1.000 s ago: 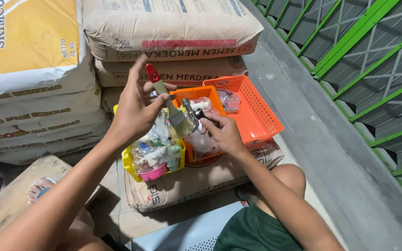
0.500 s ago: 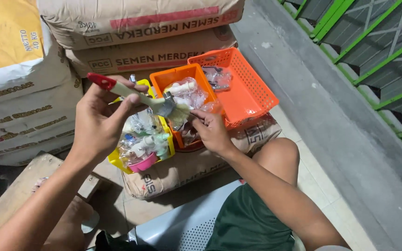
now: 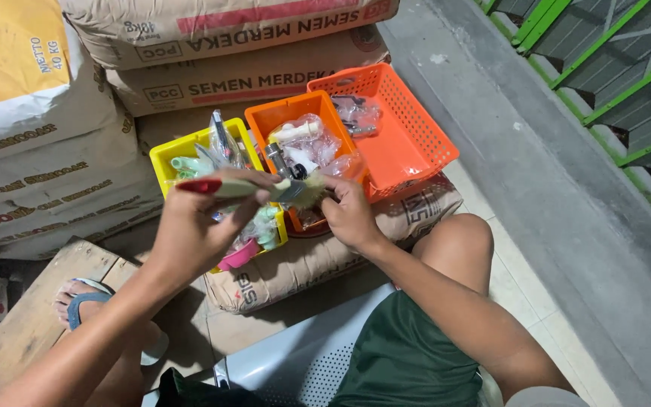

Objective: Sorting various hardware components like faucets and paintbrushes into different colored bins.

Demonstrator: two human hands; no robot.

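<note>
paintbrush (image 3: pixel 254 188) held level by left hand (image 3: pixel 197 226) over baskets.

Stacked paper cement sacks (image 3: pixel 220 83) wall off back & left, tight behind the yellow plastic bin (image 3: pixel 166 154). Small orange bin (image 3: pixel 265 117) is crammed w/ bagged fittings. Perforated orange plastic basket (image 3: pixel 408 143) mostly bare inside, open from above. Grey concrete ledge (image 3: pixel 536 173) runs along the right; green metal railing (image 3: pixel 612 83) beyond it.

Both forearms reach forward — left hand (image 3: pixel 197 226) fisted (thumb up), right hand (image 3: pixel 349 215) curled, knuckles up.
</note>
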